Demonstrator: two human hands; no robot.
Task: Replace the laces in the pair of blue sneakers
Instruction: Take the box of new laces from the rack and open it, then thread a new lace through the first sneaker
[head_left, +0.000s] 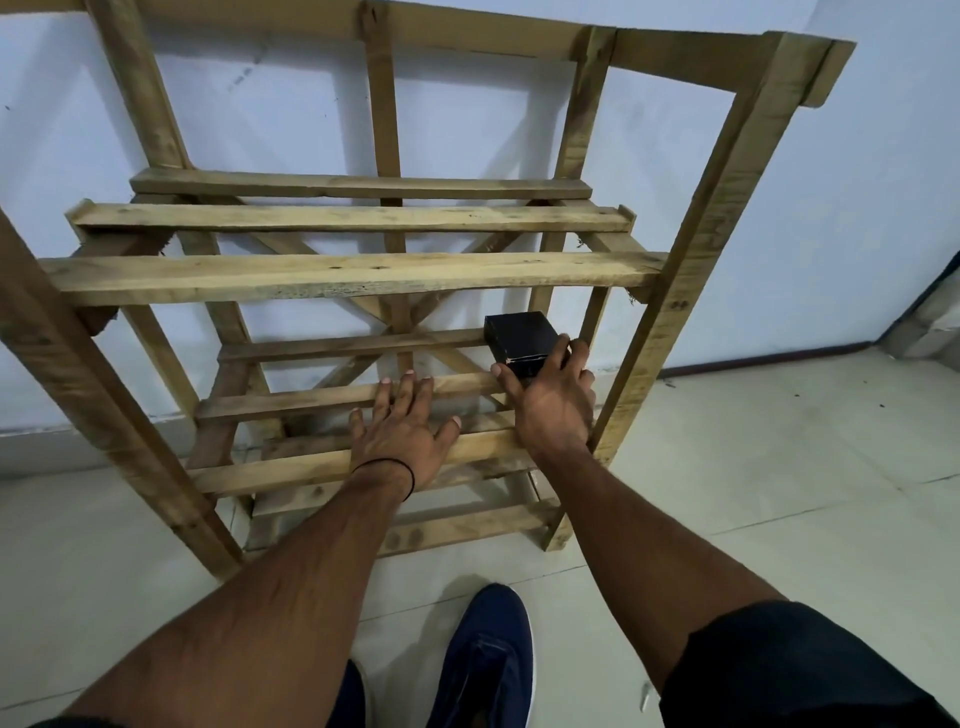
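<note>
Fetch step, prob. laces inside: gripping box (522, 345) w/ R hand (553, 400), thumb + fingers curled round it, at right end of rack (353, 278) shelf. Holding L hand (402, 434) flat over slats, fingers spread, nothing held. Leaving sneakers (485, 660) on floor before rack. Next: lift box out clear of slat above.

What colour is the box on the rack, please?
The box is black, clearest in the head view.

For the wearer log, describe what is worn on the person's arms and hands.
Both forearms are bare; no gloves or rings show on the left hand or right hand. A thin black band circles the left wrist. Dark fabric, probably a short sleeve, covers the upper right arm.
</note>
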